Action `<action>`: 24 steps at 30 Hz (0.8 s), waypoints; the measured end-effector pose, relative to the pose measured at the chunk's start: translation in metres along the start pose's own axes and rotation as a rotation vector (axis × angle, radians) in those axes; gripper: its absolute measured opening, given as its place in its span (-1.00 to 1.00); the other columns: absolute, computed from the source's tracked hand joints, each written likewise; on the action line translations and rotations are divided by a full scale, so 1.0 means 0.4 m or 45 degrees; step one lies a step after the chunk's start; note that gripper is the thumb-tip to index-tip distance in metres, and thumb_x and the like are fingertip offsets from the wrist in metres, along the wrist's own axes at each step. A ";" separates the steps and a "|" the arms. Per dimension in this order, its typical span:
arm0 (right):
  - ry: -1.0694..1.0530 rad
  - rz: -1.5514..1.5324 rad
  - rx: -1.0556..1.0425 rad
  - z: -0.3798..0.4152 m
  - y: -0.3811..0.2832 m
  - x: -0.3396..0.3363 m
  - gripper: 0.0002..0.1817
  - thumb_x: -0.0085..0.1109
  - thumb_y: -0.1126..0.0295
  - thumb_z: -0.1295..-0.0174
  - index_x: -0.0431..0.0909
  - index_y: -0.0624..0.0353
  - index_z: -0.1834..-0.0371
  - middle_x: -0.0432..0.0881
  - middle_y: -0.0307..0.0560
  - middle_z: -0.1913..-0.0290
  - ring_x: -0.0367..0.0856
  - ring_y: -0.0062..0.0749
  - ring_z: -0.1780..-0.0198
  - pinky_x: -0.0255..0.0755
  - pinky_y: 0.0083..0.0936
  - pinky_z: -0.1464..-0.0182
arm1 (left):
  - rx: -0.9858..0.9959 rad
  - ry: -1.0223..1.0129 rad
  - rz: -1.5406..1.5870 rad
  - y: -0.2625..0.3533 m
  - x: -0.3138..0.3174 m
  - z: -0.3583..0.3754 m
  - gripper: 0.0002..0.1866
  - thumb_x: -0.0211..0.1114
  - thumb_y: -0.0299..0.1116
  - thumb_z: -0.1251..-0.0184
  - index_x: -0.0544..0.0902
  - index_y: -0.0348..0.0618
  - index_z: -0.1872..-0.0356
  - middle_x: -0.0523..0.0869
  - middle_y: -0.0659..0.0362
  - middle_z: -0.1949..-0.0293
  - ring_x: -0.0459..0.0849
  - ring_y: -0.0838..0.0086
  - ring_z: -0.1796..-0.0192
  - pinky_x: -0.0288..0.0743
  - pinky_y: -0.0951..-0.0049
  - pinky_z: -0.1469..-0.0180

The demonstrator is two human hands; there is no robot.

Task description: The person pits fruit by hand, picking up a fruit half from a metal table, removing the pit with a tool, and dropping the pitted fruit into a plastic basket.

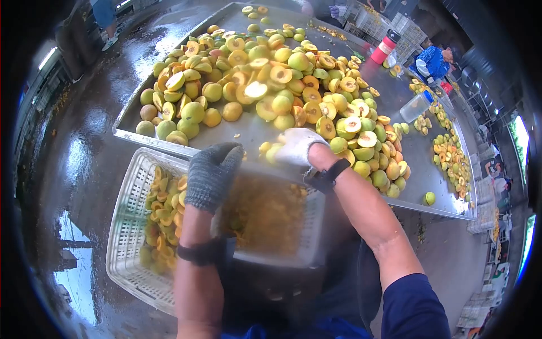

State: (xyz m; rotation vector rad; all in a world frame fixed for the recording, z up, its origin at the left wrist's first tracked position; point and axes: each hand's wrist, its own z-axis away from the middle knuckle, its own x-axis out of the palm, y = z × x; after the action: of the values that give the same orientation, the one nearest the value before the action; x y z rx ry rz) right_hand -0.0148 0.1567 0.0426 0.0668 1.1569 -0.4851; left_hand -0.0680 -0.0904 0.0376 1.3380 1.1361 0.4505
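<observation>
Sorting halved yellow-green stone fruit at the steel table.

At centre frame my white-gloved right hand point(296, 146) grasps a fruit half point(270, 150) at the heap's near edge; my grey-gloved left hand point(212, 175) hangs clenched over the white slotted plastic crate point(127, 226). I judge the next move must clear the crate rim.

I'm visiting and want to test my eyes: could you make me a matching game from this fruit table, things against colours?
Things:
1. left hand's glove
2. right hand's glove
3. flask at the far table edge
4. crate beside the left hand

Colours:
A. red with a dark cap
B. dark grey
C. white plastic mesh
D. white knit

Pairs: 1-B, 2-D, 3-A, 4-C
</observation>
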 end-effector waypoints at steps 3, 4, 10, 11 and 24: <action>0.080 -0.661 0.149 0.029 0.100 -0.001 -0.54 0.28 0.07 -0.14 0.72 0.20 0.05 0.76 0.21 0.04 0.72 0.10 -0.02 0.57 -0.19 -0.07 | -0.165 -0.057 0.422 0.017 0.042 -0.001 -0.71 0.35 -0.34 -0.47 0.76 -0.32 -0.07 0.85 0.07 0.10 0.75 0.48 0.08 0.59 0.46 -0.06; 0.045 -0.994 0.203 0.030 0.130 0.016 -0.54 0.30 0.11 -0.14 0.70 0.19 -0.01 0.75 0.22 -0.02 0.71 0.12 -0.07 0.56 -0.20 -0.12 | -0.083 -0.056 0.358 0.005 0.073 -0.005 -0.70 0.35 -0.35 -0.47 0.75 -0.32 -0.08 0.85 0.08 0.08 0.75 0.48 0.06 0.59 0.46 -0.06; 0.230 -0.116 -0.131 0.050 0.034 -0.002 -0.38 0.30 0.01 -0.16 0.57 0.12 -0.24 0.62 0.20 -0.24 0.61 0.11 -0.24 0.50 -0.15 -0.29 | -0.115 0.173 0.479 -0.013 0.158 -0.021 -0.69 0.36 -0.37 -0.46 0.73 -0.27 -0.14 0.81 0.13 0.01 0.73 0.53 0.09 0.57 0.52 0.08; 0.263 -0.020 -0.212 0.034 0.015 0.002 -0.42 0.31 0.02 -0.15 0.61 0.13 -0.18 0.68 0.21 -0.15 0.67 0.11 -0.18 0.54 -0.14 -0.24 | -0.175 0.160 0.509 -0.009 0.149 -0.026 -0.68 0.35 -0.36 -0.46 0.73 -0.26 -0.14 0.81 0.13 0.02 0.73 0.51 0.10 0.57 0.51 0.09; 0.016 -1.800 -0.308 0.248 0.063 -0.011 -0.74 0.26 0.16 -0.46 0.60 0.11 0.04 0.63 -0.25 0.31 0.63 -0.57 0.35 0.50 -0.63 0.44 | 0.335 -0.016 0.447 -0.075 0.294 -0.025 -0.62 0.29 -0.29 -0.45 0.61 -0.29 -0.17 0.75 -0.05 0.05 0.72 0.11 0.03 0.61 0.20 0.00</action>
State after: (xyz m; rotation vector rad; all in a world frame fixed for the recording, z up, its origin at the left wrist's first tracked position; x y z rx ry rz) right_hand 0.0795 0.1513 0.0826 -1.0209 1.1256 -1.5606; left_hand -0.0350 0.0033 -0.0329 1.7807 0.9742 0.5583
